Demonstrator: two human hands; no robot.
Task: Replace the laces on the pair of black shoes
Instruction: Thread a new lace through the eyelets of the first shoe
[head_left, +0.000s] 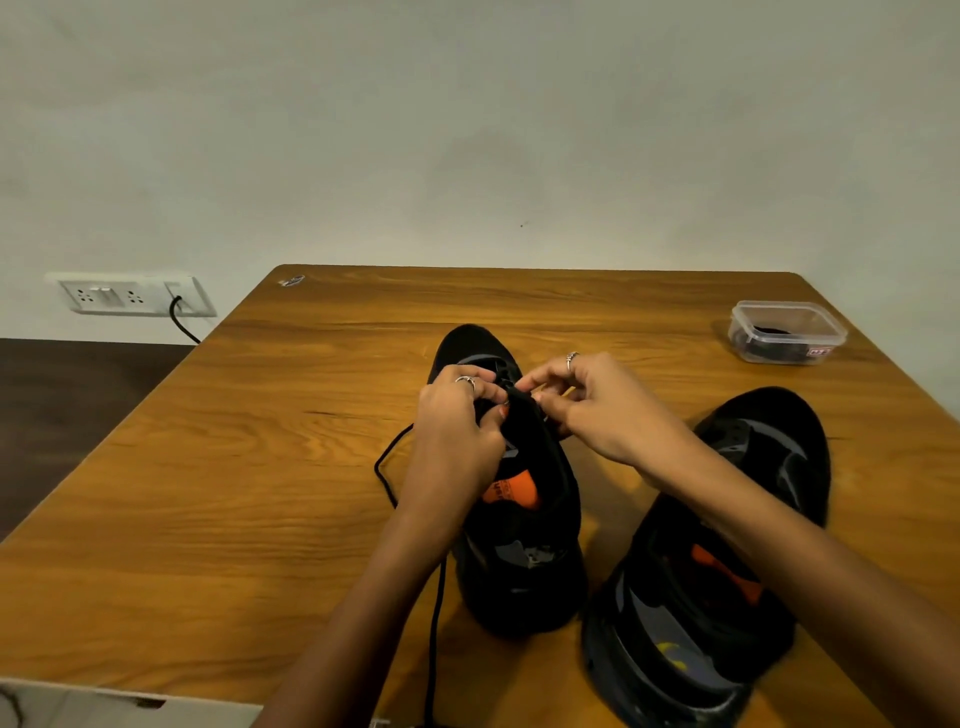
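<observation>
Two black shoes with orange insoles stand on the wooden table (260, 467), toes pointing away from me. Both hands work at the eyelets of the middle shoe (519, 571). My left hand (457, 431) curls over the shoe's left side and grips it by the tongue. My right hand (597, 405) pinches the black lace at the eyelets with thumb and forefinger. The black lace (436, 613) trails from under my left hand, loops on the table and runs off the near edge. The second shoe (727, 571) stands to the right, partly behind my right forearm.
A clear plastic tub (787, 332) holding something dark sits at the table's far right corner. A white cardboard edge (104, 706) shows at the bottom left. A wall socket (130, 296) with a black cable is at the left, beyond the table.
</observation>
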